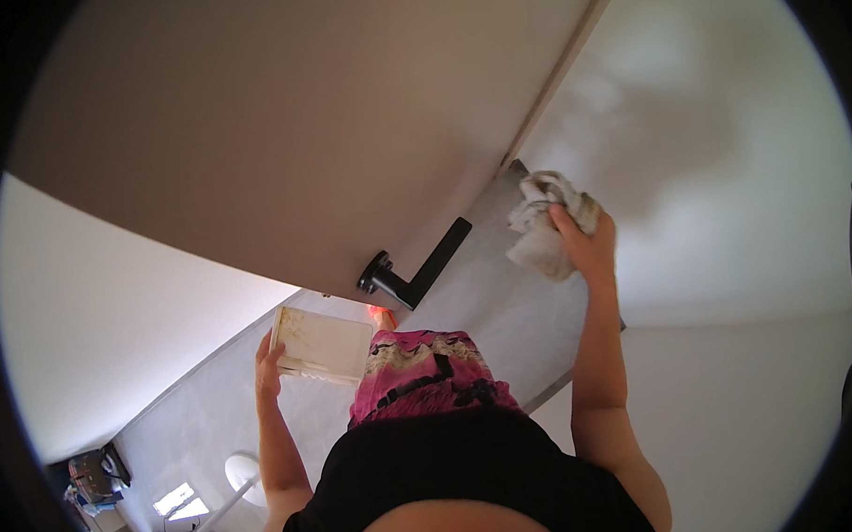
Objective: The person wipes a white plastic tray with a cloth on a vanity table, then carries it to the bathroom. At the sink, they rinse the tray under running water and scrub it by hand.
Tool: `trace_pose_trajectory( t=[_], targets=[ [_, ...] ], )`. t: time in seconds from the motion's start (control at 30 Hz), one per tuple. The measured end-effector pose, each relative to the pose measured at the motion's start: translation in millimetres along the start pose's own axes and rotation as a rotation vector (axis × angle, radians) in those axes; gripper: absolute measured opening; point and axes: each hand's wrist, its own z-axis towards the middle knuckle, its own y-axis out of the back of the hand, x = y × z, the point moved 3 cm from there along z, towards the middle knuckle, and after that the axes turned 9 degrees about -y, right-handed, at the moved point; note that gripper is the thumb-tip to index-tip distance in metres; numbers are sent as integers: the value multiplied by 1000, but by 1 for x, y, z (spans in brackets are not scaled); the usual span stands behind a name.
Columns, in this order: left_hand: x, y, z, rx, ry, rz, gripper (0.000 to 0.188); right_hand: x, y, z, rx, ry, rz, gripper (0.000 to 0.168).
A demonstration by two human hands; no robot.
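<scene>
My left hand [268,364] grips the left edge of a shallow, cream-coloured rectangular container [324,343] with brownish stains, held beside my pink patterned clothing. On the right, my right hand [589,250] holds a crumpled, stained whitish cloth [551,223] near the wall. Between the two hands, a black lever handle [426,269] sticks out from a large door [288,144]. Neither hand touches the handle.
A white wall [712,186] runs along the right, and another pale wall [103,298] stands at left. On the grey floor [463,314] at lower left are a white stand with a round base [243,476], cables and a dark bag [92,477].
</scene>
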Motion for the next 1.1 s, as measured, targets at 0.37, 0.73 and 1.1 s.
trace_pose_trajectory(
  t=[0.37, 0.73, 1.1],
  targets=[
    [-46, -7, -3, -15, -100, 33, 56, 47, 34, -98, 208, 264, 577, 43],
    [-60, -38, -14, 115, -191, 93, 56, 49, -15, -146, 41, 559, -303, 36],
    [-98, -65, -18, 191, -251, -53, 54, -104, 104, -223, -195, -142, 85, 46]
  ],
)
